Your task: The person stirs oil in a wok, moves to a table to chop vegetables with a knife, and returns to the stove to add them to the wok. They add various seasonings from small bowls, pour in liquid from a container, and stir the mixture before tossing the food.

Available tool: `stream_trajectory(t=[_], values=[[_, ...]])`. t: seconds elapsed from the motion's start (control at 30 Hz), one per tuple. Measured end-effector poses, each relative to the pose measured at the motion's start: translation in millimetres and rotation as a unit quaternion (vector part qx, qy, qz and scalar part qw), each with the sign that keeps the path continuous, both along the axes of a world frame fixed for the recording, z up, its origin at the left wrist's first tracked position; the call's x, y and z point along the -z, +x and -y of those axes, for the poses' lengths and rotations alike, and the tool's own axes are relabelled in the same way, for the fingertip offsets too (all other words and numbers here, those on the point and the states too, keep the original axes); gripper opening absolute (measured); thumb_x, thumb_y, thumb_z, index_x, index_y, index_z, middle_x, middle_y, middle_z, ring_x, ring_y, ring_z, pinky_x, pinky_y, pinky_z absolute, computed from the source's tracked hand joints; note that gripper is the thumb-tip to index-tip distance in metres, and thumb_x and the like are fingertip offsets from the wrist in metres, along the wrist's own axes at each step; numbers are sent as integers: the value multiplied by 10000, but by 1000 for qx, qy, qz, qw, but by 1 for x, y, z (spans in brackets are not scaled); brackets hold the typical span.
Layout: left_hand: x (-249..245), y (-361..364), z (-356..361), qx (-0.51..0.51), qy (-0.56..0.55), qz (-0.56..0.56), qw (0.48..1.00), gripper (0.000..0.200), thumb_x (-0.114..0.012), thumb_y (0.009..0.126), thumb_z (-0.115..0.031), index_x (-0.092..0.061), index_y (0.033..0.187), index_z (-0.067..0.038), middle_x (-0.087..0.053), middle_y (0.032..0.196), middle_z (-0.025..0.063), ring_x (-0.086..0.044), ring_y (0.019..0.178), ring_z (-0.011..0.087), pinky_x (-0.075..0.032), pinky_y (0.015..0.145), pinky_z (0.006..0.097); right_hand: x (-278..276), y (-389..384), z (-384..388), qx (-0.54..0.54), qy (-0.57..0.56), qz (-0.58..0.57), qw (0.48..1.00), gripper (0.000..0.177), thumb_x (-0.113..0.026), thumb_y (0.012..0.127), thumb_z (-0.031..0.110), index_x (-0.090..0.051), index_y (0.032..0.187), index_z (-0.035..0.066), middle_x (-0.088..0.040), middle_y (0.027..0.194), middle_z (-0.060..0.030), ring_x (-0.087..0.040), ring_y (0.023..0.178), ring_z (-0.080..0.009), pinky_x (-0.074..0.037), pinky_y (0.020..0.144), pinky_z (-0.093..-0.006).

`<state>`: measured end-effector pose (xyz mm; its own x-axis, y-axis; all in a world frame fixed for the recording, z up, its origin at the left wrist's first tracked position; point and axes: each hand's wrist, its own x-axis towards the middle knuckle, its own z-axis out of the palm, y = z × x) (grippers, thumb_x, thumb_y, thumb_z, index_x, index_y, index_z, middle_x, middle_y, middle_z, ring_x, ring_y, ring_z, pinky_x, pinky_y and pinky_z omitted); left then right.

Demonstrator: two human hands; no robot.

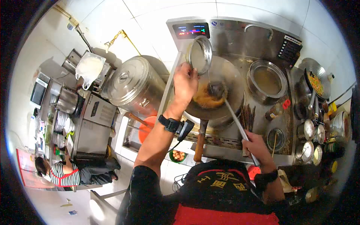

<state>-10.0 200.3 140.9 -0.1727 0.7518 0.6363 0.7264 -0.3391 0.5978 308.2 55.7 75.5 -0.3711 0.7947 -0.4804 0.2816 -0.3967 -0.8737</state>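
My left hand [185, 82] grips a shiny metal bowl [207, 52] by its near rim, tilted over the left side of the wok [231, 73]. A thin stream seems to run down from the bowl. Inside the wok lies yellow-brown food or liquid [204, 99], with the head of a ladle [215, 90] in it. My right hand [258, 148] is wrapped round the ladle's long metal handle. The wok's wooden handle [200, 146] points toward my body, with neither hand on it.
Right of the wok stands a metal basin of liquid [267, 78]. Past it are a bottle with a red cap [275, 111], a glass jar [275, 138] and seasoning tubs [308, 129]. A large lidded pot [129, 80] stands left. Another person [69, 170] works at the far-left counter.
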Motion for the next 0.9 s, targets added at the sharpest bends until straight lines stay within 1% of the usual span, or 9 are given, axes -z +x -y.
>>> stream_trajectory(t=[0.03, 0.07, 0.23, 0.3, 0.4, 0.63, 0.7, 0.8, 0.9], values=[[-4, 2, 2, -19, 5, -41, 999, 130, -606, 899, -67, -556, 863, 47, -589, 765, 136, -691, 653, 213, -531, 583, 330, -6, -5, 0, -1, 27, 41, 999, 531, -600, 872, 145, -466, 1366, 5, -624, 755, -99, -595, 580, -160, -489, 528, -337], [-8, 3, 1, -37, 14, -83, 996, 126, -608, 897, -65, -557, 865, 46, -591, 779, 140, -688, 651, 213, -531, 585, 336, 28, -17, -4, -26, 219, 149, 964, 553, -598, 871, 145, -438, 1380, -1, -652, 864, -195, -636, 747, -252, -518, 700, -388], [-2, 9, -5, -2, -27, 28, 999, 125, -621, 883, -71, -561, 866, 38, -585, 797, 159, -673, 645, 234, -524, 604, 353, 64, -31, 0, 19, 288, 146, 946, 563, -593, 859, 161, -434, 1379, 15, -595, 719, -144, -603, 625, -231, -488, 609, -384], [-3, 10, -3, -9, -20, 31, 999, 128, -625, 879, -75, -563, 864, 36, -584, 796, 164, -669, 640, 239, -521, 609, 355, 11, -3, -1, -50, -13, 51, 997, 587, -599, 865, 193, -422, 1369, -52, -639, 970, -282, -654, 843, -360, -502, 766, -436], [-9, 12, 6, -19, -28, 14, 999, 135, -636, 865, -83, -559, 855, 28, -566, 767, 171, -642, 673, 288, -504, 639, 382, 4, 8, 16, -37, 182, 150, 971, 558, -580, 866, 171, -441, 1365, -39, -645, 852, -238, -653, 755, -349, -506, 683, -445], [-13, 12, 11, -36, -6, -9, 999, 194, -657, 841, -103, -514, 789, 16, -550, 767, 183, -534, 729, 366, -448, 669, 445, 33, 7, 30, -35, 340, 312, 887, 593, -584, 860, 117, -397, 1411, 5, -595, 705, -107, -607, 589, -209, -487, 571, -344], [-11, 11, 6, -38, -2, -21, 999, 200, -658, 842, -104, -508, 781, 13, -550, 765, 181, -538, 723, 362, -449, 665, 446, -10, 0, 12, 13, -33, 8, 999, 551, -566, 881, 108, -425, 1406, 22, -600, 710, -83, -572, 511, -156, -454, 467, -295], [-11, 15, 5, -20, 34, -21, 999, 194, -660, 843, -105, -515, 783, 9, -539, 751, 176, -540, 731, 362, -451, 665, 442, 19, 7, -29, 73, -148, -192, 968, 510, -601, 888, 149, -459, 1356, 5, -559, 660, -32, -516, 472, -77, -427, 409, -253], [-18, 17, 12, -27, 9, -3, 1000, 166, -663, 840, -93, -535, 805, 7, -542, 753, 172, -545, 707, 350, -451, 649, 441, 49, -4, -25, 45, 27, -53, 997, 519, -599, 892, 146, -448, 1362, -11, -560, 679, -32, -523, 490, -104, -445, 433, -285]])
